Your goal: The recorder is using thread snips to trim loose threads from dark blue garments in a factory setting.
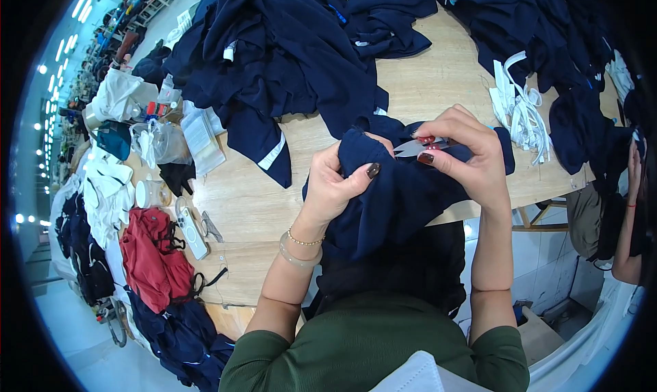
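Observation:
My left hand point(337, 180) grips a navy garment point(390, 207), its thumb pressed on a folded edge and the other fingers partly behind the cloth. My right hand point(469, 152) is closed around small metal thread snips point(409, 149). The blades point left and meet the garment edge beside my left fingertips; whether they touch a thread is too small to tell. Below the hands, the cloth drapes over the table's near edge toward my lap.
Heaped navy garments point(274, 57) cover the far side of the wooden table point(239, 217). White strips point(517, 111) lie at right. To the left are a phone point(191, 231), a clear jar point(152, 193), plastic bags point(161, 142) and a red bag point(154, 258). Another person's arm point(628, 221) shows far right.

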Available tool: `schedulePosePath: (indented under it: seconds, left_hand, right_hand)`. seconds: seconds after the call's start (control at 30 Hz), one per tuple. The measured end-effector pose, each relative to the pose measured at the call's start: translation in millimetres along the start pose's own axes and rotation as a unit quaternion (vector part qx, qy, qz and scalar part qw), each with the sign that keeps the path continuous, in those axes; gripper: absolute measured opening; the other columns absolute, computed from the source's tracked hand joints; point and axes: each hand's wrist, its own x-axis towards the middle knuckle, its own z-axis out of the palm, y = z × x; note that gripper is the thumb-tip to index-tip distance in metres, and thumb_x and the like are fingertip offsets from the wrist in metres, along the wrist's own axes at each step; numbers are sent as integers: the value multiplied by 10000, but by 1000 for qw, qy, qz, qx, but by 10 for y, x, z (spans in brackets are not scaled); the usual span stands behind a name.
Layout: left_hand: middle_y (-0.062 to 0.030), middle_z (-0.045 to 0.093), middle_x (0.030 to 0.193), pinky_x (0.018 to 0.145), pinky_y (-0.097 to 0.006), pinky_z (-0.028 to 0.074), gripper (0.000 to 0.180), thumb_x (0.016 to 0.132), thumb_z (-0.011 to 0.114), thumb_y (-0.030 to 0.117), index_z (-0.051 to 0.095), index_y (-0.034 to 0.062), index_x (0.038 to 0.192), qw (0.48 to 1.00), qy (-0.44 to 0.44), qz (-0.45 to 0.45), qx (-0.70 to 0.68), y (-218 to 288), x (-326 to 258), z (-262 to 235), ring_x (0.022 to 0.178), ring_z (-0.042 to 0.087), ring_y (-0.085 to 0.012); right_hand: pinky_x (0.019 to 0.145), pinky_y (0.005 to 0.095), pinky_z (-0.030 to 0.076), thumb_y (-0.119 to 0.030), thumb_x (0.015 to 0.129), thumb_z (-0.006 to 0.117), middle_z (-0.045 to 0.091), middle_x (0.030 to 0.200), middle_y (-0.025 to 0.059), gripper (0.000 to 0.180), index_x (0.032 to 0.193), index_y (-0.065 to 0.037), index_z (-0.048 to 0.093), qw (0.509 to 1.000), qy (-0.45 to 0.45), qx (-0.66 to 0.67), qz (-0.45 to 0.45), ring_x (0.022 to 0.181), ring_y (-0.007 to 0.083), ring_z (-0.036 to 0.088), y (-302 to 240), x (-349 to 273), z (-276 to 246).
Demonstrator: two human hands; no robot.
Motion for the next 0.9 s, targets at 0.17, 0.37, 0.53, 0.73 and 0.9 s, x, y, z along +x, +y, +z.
schedulePosePath:
  seconds: [0.17, 0.37, 0.53, 0.73, 0.9]
  left_hand:
    - [-89, 657, 1001, 787, -223, 452, 193, 822, 628, 49, 626, -73, 970, 1000, 8, -29, -3, -43, -40, -22, 842, 567, -99]
    - [-93, 655, 1002, 802, -227, 454, 215, 818, 645, 64, 626, -76, 980, 999, -2, -36, -6, -36, -34, -29, 861, 570, -102]
    - [-95, 657, 1005, 819, -233, 456, 215, 815, 647, 65, 626, -73, 978, 1000, -14, -22, -13, -22, -27, -27, 873, 576, -112]
    - [-103, 659, 1009, 822, -238, 460, 208, 807, 643, 58, 625, -71, 970, 999, -12, -34, 8, -5, -19, -23, 875, 580, -117]
    - [-104, 658, 1005, 816, -238, 460, 214, 801, 651, 66, 619, -75, 959, 999, -14, -38, 1, -7, -23, -31, 870, 578, -120]
  right_hand:
    - [693, 288, 426, -100, 718, 747, 646, 756, 49, 205, 907, -28, 715, 998, -42, 21, -37, 727, 168, 530, 44, 80, 31]
    - [690, 290, 418, -107, 717, 746, 662, 761, 46, 191, 891, -32, 719, 997, -49, 12, -58, 719, 163, 526, 32, 102, 28]
    - [690, 289, 415, -108, 718, 743, 662, 758, 41, 173, 873, -34, 718, 998, -40, 19, -48, 708, 161, 524, 28, 82, 18]
    - [685, 288, 411, -121, 714, 748, 661, 754, 43, 180, 869, -35, 718, 998, -39, 21, -54, 696, 162, 522, 29, 93, 17]
    - [682, 289, 411, -122, 712, 749, 661, 756, 45, 185, 870, -32, 717, 998, -34, 13, -47, 703, 166, 524, 23, 85, -7]
